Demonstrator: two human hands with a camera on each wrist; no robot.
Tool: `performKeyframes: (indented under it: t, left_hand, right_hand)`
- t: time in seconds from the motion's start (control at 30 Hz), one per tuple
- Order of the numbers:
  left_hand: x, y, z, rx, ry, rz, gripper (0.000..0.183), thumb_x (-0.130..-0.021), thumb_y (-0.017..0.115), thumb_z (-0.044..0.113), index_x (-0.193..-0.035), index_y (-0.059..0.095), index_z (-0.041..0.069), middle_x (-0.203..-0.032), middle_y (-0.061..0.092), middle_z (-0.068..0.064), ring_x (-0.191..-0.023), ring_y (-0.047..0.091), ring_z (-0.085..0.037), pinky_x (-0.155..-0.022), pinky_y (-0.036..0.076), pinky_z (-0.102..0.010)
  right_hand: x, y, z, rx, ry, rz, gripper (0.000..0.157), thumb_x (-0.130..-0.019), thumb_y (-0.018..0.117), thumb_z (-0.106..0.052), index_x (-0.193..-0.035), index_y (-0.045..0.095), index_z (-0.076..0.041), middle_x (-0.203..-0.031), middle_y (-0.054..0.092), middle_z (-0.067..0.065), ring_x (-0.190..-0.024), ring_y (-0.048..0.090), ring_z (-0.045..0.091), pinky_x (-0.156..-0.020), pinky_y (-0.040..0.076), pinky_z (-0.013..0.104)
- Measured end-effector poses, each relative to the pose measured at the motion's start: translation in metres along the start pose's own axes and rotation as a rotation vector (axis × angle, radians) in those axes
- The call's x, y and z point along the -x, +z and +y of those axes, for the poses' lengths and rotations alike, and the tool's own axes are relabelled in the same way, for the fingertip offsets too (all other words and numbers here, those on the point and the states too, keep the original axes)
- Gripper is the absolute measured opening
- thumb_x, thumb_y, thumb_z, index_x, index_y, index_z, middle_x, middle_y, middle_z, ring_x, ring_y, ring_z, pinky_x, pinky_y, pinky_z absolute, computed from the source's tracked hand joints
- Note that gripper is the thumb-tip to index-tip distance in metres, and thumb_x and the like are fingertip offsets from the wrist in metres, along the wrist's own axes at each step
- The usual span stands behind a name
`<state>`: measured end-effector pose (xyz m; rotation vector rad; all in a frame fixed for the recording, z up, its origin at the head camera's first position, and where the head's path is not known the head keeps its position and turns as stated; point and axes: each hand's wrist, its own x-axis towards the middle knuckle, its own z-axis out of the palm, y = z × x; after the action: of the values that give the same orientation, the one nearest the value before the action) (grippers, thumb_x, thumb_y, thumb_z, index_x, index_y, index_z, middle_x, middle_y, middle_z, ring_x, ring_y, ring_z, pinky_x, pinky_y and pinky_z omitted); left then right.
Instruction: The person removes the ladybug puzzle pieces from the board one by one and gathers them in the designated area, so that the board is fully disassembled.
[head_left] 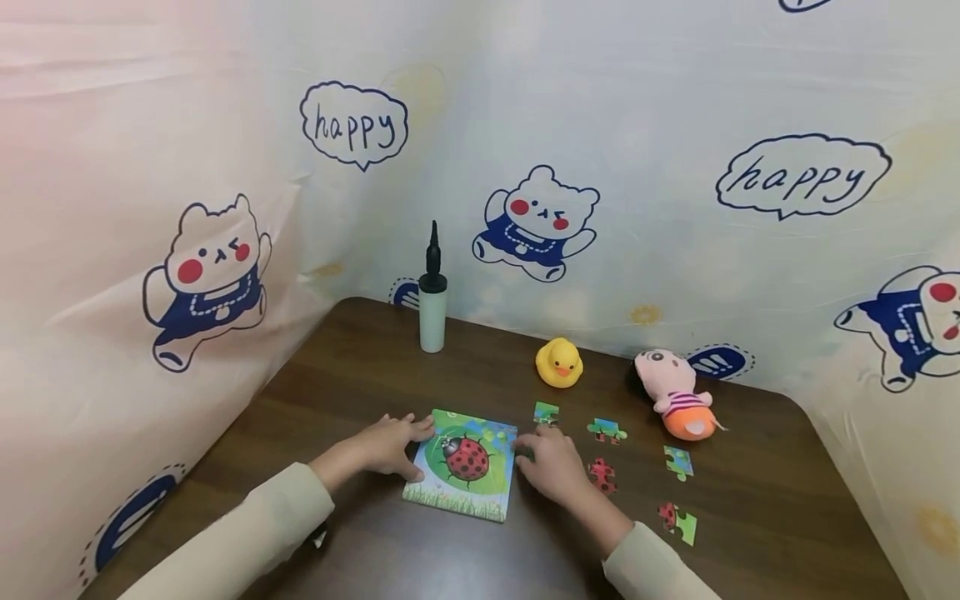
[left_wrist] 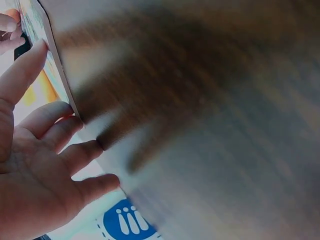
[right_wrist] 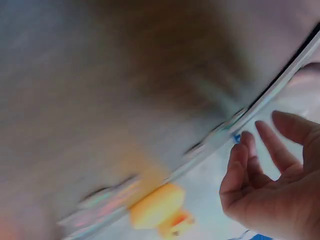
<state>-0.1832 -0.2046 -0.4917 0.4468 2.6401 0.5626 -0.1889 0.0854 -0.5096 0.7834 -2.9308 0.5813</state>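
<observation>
A square ladybug picture board [head_left: 468, 498] lies flat on the brown table. My left hand [head_left: 384, 447] is at its left side, thumb and fingers spread, fingertips touching the edge. In the left wrist view the left palm [left_wrist: 37, 185] holds nothing. At the board's right edge is my right hand [head_left: 553, 467], its fingers loosely bent; whether they touch the board cannot be told. The right wrist view shows no object in the right palm [right_wrist: 280, 205]. Several jigsaw pieces lie to the right, among them a red spotted piece [head_left: 602, 475] and a green-and-red piece [head_left: 678, 523].
Behind the board stand a pale green hand pump [head_left: 432, 317] with a black nozzle and a yellow rubber duck [head_left: 559, 363]. A plush doll [head_left: 678, 396] lies at the back right. A printed curtain [head_left: 637, 100] surrounds the table [head_left: 352, 358]. A small dark-and-white object [head_left: 320, 534] shows beside the left sleeve.
</observation>
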Motion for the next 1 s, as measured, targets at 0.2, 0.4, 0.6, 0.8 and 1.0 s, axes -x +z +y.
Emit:
performKeyframes:
  t: [0.2, 0.4, 0.6, 0.8, 1.0]
  left_hand:
    - [-0.007, -0.011, 0.013, -0.138, -0.034, -0.044, 0.073, -0.074, 0.079, 0.034, -0.138, 0.049, 0.013, -0.150, 0.035, -0.005, -0.137, 0.029, -0.038, -0.101, 0.030, -0.061]
    - [-0.009, -0.010, 0.037, -0.221, -0.146, -0.076, 0.075, -0.077, 0.072, 0.050, -0.136, 0.051, 0.008, -0.152, 0.030, -0.009, -0.141, 0.018, -0.035, -0.094, 0.020, -0.076]
    - [-0.012, 0.005, 0.053, -0.275, -0.211, -0.026, 0.089, -0.068, 0.077, 0.055, -0.135, 0.050, 0.002, -0.154, 0.025, -0.013, -0.142, 0.015, -0.035, -0.092, 0.023, -0.076]
    - [-0.018, 0.007, 0.055, -0.259, -0.234, -0.005, 0.092, -0.063, 0.082, 0.052, -0.134, 0.051, 0.003, -0.153, 0.026, -0.013, -0.140, 0.022, -0.035, -0.092, 0.025, -0.076]
    - [-0.016, 0.007, 0.053, -0.230, -0.230, 0.004, 0.092, -0.062, 0.083, 0.050, -0.134, 0.051, 0.002, -0.154, 0.025, -0.014, -0.140, 0.022, -0.035, -0.095, 0.025, -0.073]
  right_hand:
    - [0.004, -0.001, -0.029, 0.065, -0.117, -0.174, 0.037, -0.078, 0.072, -0.047, -0.105, 0.072, -0.022, -0.094, 0.057, -0.002, -0.081, 0.045, 0.014, -0.068, 0.037, 0.033]
    - [0.005, 0.009, -0.038, 0.103, -0.051, -0.219, 0.051, -0.068, 0.076, -0.055, -0.101, 0.066, -0.018, -0.092, 0.052, -0.004, -0.082, 0.045, 0.015, -0.069, 0.037, 0.033]
    - [0.002, 0.018, -0.043, 0.073, -0.029, -0.183, 0.051, -0.061, 0.081, -0.054, -0.084, 0.056, -0.017, -0.081, 0.045, -0.008, -0.078, 0.044, 0.012, -0.065, 0.035, 0.029]
    - [-0.003, 0.013, -0.046, -0.031, 0.028, -0.218, 0.055, -0.060, 0.087, -0.044, -0.089, 0.050, -0.017, -0.072, 0.046, -0.008, -0.066, 0.044, 0.011, -0.058, 0.035, 0.028]
    - [-0.002, 0.003, -0.048, -0.240, 0.018, -0.231, 0.040, -0.071, 0.082, -0.018, -0.099, 0.054, -0.013, -0.065, 0.050, -0.007, -0.055, 0.045, 0.007, -0.049, 0.038, 0.024]
